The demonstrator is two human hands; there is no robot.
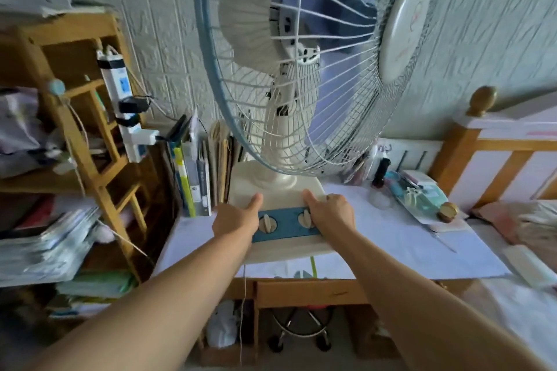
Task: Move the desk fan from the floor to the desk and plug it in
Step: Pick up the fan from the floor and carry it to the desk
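Both hands grip fan base: left hand (238, 220), right hand (330, 209); desk fan (280, 190) upright betw. them on bench (391, 238).

no legible text; book spines (193, 181) too blurred.

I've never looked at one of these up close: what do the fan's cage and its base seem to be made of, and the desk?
The fan's cage looks like thin white-coated metal wire with a blue rim. The base appears to be smooth cream plastic with a blue control panel. The desk looks like varnished wood, judging by its brown drawer front; its top is covered by a white sheet.
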